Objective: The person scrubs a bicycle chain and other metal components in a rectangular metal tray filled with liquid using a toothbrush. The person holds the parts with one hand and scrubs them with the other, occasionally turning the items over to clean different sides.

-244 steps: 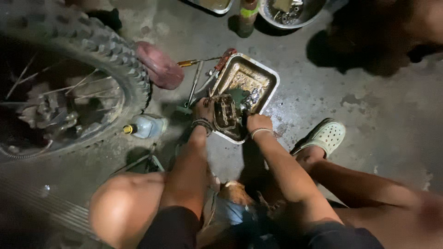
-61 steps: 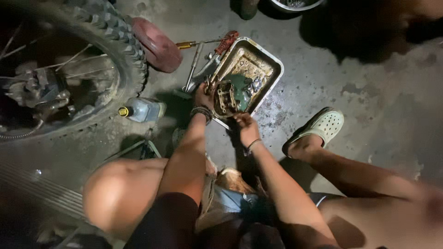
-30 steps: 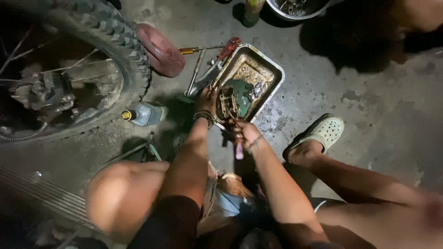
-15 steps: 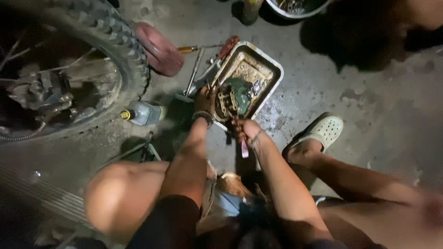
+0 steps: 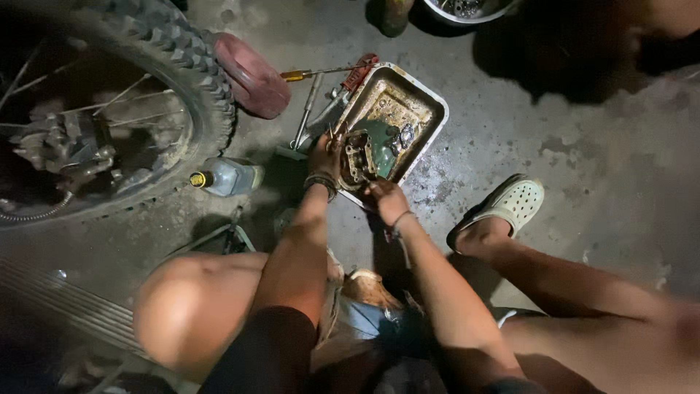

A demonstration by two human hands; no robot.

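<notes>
Left hand (image 5: 326,155) fingers clamped on greasy metal part (image 5: 357,157) over tray (image 5: 426,117); right hand (image 5: 386,198) fingers curled against part's lower edge, grip unclear.

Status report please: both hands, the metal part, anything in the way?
Left hand grips metal part over tray. Right hand at its lower edge. Nothing blocking.

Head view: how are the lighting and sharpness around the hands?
Head view: a pool of light falls on the metal tray and both hands, left hand, right hand; the frame edges and the tyre are dim; detail is soft, without strong glare.
</notes>
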